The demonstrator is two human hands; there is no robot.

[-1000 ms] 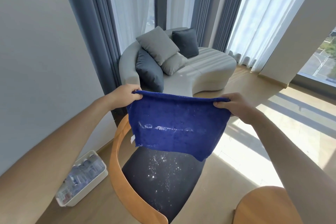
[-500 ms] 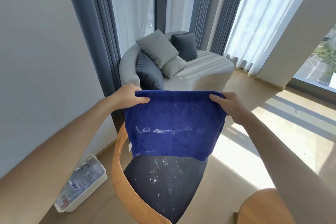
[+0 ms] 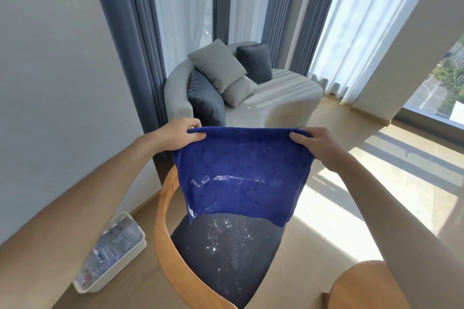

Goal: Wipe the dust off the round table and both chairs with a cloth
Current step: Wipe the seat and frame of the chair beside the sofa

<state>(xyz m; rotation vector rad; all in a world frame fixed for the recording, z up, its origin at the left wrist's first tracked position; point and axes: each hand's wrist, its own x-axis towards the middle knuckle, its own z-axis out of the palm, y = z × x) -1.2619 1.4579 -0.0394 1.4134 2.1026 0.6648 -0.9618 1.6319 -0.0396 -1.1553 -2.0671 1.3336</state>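
A: what's closest to the camera?
B: chair (image 3: 226, 253) with a dusty dark seat and a wooden arm.
A: and the cloth?
B: blue cloth (image 3: 241, 173) hangs over it, left hand (image 3: 179, 134) and right hand (image 3: 317, 144) each pinching a top corner. Grey sofa (image 3: 276, 98) behind.

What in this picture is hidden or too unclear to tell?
Head view only:
- Chair: the cloth covers the far part of its seat; the bottom edge cuts off the near part.
- Fingers of the left hand and right hand: tucked behind the cloth's top edge.
- Bin: contents too blurred to identify.
- Round wooden shape: cut off at the bottom edge, so table or chair is unclear.
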